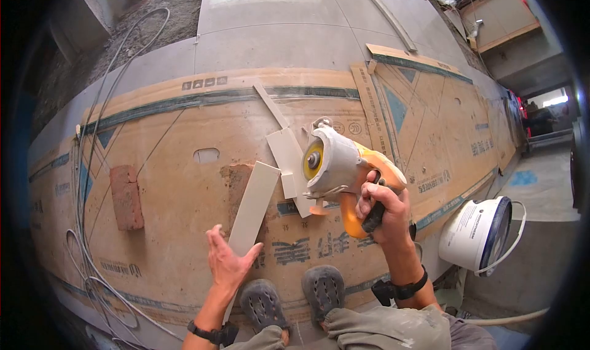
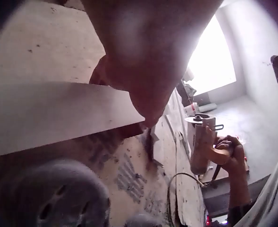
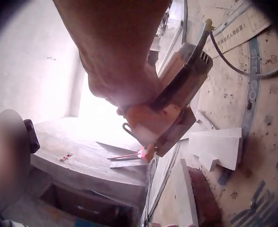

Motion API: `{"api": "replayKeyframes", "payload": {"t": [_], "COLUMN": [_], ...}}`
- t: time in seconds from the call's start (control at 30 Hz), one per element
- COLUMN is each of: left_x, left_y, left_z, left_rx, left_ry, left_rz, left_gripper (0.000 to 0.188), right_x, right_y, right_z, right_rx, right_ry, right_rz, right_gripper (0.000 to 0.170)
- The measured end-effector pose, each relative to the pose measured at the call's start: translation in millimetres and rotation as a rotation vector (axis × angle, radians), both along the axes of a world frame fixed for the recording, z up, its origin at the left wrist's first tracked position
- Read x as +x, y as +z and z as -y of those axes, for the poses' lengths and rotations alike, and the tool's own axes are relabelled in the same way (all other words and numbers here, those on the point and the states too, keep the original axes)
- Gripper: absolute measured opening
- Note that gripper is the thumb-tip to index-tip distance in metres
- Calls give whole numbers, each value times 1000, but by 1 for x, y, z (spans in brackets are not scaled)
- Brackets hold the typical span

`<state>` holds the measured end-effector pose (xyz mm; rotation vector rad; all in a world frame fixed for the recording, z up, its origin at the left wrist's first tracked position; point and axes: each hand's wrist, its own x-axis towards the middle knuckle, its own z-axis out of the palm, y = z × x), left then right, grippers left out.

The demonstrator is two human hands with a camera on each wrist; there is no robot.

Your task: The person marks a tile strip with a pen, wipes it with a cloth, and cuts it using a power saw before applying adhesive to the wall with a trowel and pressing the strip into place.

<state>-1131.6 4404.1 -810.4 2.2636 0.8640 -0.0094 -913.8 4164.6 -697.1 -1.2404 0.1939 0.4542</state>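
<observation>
A long pale tile strip [image 1: 255, 208] slants over a reddish brick [image 1: 236, 181]. My left hand [image 1: 228, 261] lies across the strip's near part, fingers spread past its left edge and thumb out on the right; the left wrist view shows the hand [image 2: 148, 56] over the strip [image 2: 58, 113]. Curled round the handle of an orange and grey power cutter [image 1: 344, 165], my right hand [image 1: 390, 215] holds it right of the strip, its yellow disc facing left. In the right wrist view the hand [image 3: 122, 80] hides part of the cutter [image 3: 176, 113].
Smaller pale tile pieces [image 1: 286, 150] lie between strip and cutter. Another brick [image 1: 126, 197] and looped cables [image 1: 83, 227] are at the left. A white bucket [image 1: 470, 233] stands at the right. Printed cardboard [image 1: 166, 208] covers the floor below, with two shoes [image 1: 263, 304] near the hands.
</observation>
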Motion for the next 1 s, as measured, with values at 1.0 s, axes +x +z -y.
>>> {"api": "replayKeyframes", "payload": {"t": [1.0], "left_x": [5], "left_y": [29], "left_z": [12], "left_rx": [-152], "left_ry": [-6], "left_rz": [42], "left_gripper": [42], "right_x": [1], "right_y": [13], "right_z": [-20], "right_rx": [57], "right_ry": [70], "right_rz": [-118], "right_gripper": [13]}}
